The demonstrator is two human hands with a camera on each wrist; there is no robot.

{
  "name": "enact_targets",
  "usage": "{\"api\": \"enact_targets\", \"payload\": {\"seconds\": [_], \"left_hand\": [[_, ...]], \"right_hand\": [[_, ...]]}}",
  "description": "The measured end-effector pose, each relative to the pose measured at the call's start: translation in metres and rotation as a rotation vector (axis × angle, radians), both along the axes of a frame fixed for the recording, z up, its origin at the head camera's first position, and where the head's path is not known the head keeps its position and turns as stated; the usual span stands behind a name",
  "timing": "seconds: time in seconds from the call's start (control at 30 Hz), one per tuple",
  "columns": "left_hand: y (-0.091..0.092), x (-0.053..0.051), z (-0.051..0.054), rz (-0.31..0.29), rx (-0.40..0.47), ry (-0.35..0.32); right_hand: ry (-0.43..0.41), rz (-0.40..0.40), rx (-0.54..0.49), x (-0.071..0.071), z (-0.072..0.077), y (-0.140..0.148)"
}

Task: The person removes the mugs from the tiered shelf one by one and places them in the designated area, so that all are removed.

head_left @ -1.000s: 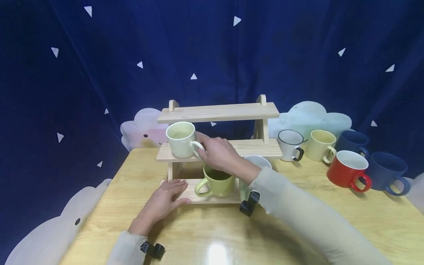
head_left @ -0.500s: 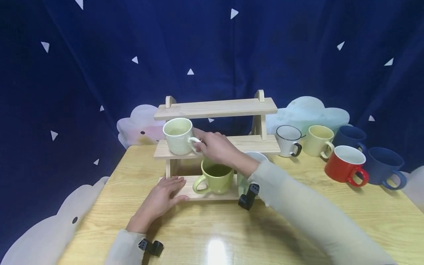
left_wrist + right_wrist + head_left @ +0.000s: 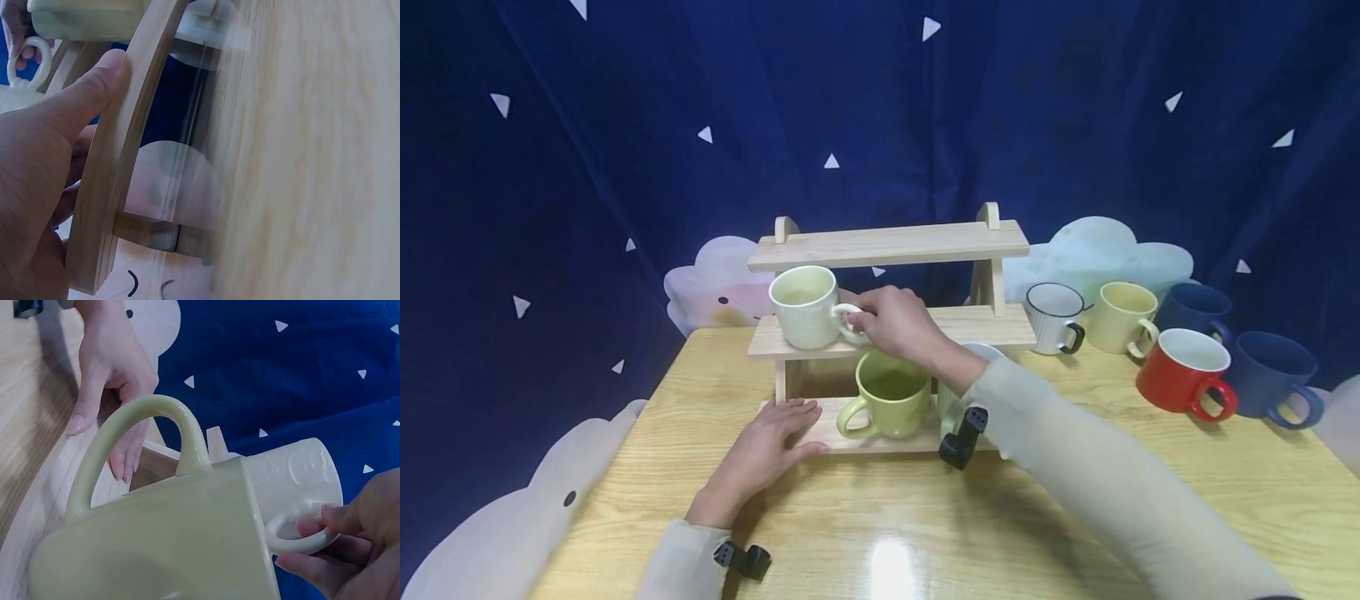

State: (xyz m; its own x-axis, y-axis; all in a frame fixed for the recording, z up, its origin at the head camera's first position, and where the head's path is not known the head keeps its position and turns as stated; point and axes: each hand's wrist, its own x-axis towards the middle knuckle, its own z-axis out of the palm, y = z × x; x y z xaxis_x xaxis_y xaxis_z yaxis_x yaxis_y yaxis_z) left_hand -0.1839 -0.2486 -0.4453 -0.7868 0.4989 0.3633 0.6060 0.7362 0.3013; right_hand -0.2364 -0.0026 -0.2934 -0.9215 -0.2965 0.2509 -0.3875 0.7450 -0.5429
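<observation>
My right hand (image 3: pixel 897 323) pinches the handle of a pale green mug (image 3: pixel 805 308), which stands upright at the left end of the wooden rack's middle shelf (image 3: pixel 977 325). In the right wrist view, thumb and fingers meet on its looped handle (image 3: pixel 303 542). My left hand (image 3: pixel 763 446) rests at the left end of the bottom shelf (image 3: pixel 835 437), fingers over the board and thumb along its front edge (image 3: pixel 112 156). A yellow-green mug (image 3: pixel 895 400) sits on that shelf, handle pointing left. Beside it a pale ribbed mug (image 3: pixel 950 408) is partly hidden by my right forearm.
On the table to the right stand a white mug with black handle (image 3: pixel 1054 321), a yellow mug (image 3: pixel 1122 321), a red mug (image 3: pixel 1180 373) and two dark blue mugs (image 3: pixel 1270 375). The rack's top shelf (image 3: pixel 887 243) rises above the middle one. A navy curtain (image 3: pixel 880 100) hangs behind.
The right hand has shifted slightly right along the pale green mug's handle, more of which now shows. The left hand stays on the bottom shelf. The head view has tilted a little.
</observation>
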Motion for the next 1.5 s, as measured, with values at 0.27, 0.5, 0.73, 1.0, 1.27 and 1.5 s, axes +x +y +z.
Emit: {"api": "enact_targets", "payload": {"seconds": [0.27, 0.5, 0.73, 1.0, 1.27, 1.5], "left_hand": [[0.0, 0.001, -0.003, 0.001, 0.006, 0.005], [-0.001, -0.001, -0.003, 0.001, 0.013, 0.011], [0.0, -0.001, -0.003, -0.006, 0.011, 0.01], [0.0, 0.0, -0.001, -0.006, 0.006, 0.016], [0.0, 0.001, -0.003, -0.002, 0.0, 0.011], [0.0, 0.0, -0.001, 0.006, -0.003, 0.008]], "right_hand": [[-0.018, -0.035, -0.039, -0.002, 0.0, 0.003], [0.004, -0.03, -0.057, 0.0, 0.004, 0.005], [0.019, -0.005, -0.095, 0.008, 0.015, 0.012], [0.012, 0.0, -0.146, 0.015, 0.025, 0.025], [-0.074, 0.006, -0.302, 0.02, 0.032, 0.049], [-0.125, 0.018, -0.414, 0.026, 0.039, 0.079]]}}
